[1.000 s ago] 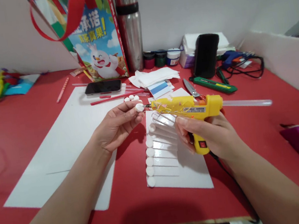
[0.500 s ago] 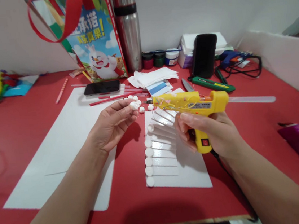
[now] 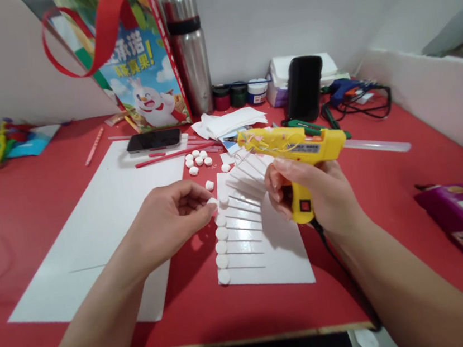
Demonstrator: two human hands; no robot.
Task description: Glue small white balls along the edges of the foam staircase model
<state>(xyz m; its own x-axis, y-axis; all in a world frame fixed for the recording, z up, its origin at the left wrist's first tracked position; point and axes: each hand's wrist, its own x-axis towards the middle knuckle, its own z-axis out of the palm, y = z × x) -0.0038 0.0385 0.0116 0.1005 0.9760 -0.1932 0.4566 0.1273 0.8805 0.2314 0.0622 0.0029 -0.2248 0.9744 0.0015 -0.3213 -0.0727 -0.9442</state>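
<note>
Wall [image 3: 233, 21]: pale grey, behind the table's far edge; a low white partition [image 3: 424, 93] runs along the right.
Table [image 3: 335, 301]: red top, with a thin, paler near edge.
Large sheet [image 3: 73, 226]: white, flat at left.
Bag [image 3: 153, 87]: printed, red-handled, standing at the far side, left of a steel flask [image 3: 195, 65].
Card [image 3: 284, 262]: white, central, bearing thin rods and a column of discs [image 3: 222, 262].
Glue gun [image 3: 291, 146]: yellow, above the card's far part, nozzle leftward.
Right hand [image 3: 313, 186]: wrapped around the glue gun's handle.
Left hand [image 3: 173, 214]: pinching a white disc [image 3: 212, 201] by the card's left edge.
</note>
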